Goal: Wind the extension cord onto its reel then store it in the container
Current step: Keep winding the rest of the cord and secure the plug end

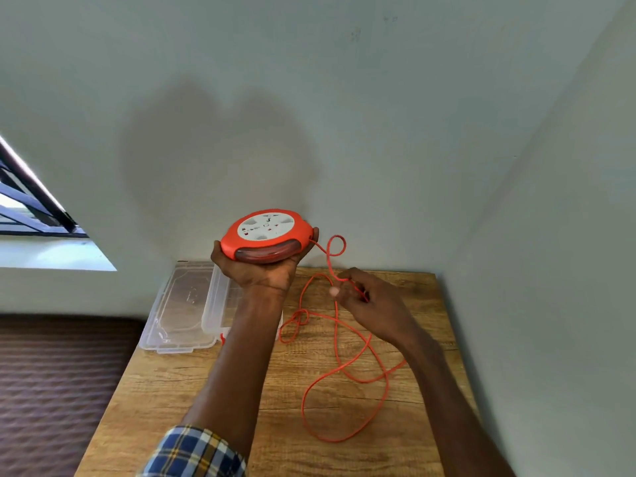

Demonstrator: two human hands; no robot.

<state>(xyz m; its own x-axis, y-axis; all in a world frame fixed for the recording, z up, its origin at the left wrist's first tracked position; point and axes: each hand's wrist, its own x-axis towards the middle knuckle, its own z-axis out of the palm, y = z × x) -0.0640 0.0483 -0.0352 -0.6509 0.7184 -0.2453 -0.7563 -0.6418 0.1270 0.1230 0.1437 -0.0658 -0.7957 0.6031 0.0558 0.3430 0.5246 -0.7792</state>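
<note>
My left hand (265, 270) holds the round orange reel (266, 235) from below, raised above the table, with its white socket face turned up. The thin orange cord (339, 366) leaves the reel's right side, curls in a small loop, and passes through my right hand (364, 297), which pinches it between the fingers. The rest of the cord lies in loose loops on the wooden table (206, 390), with a tangle near my left forearm. The clear plastic container (215, 304) stands open at the table's back left, partly hidden by my forearm.
The container's clear lid (182, 304) lies flat to its left, at the table's left edge. Pale walls close in behind and to the right of the table. A brown ribbed surface (51, 373) lies left of the table, and a window (27, 208) is at the far left.
</note>
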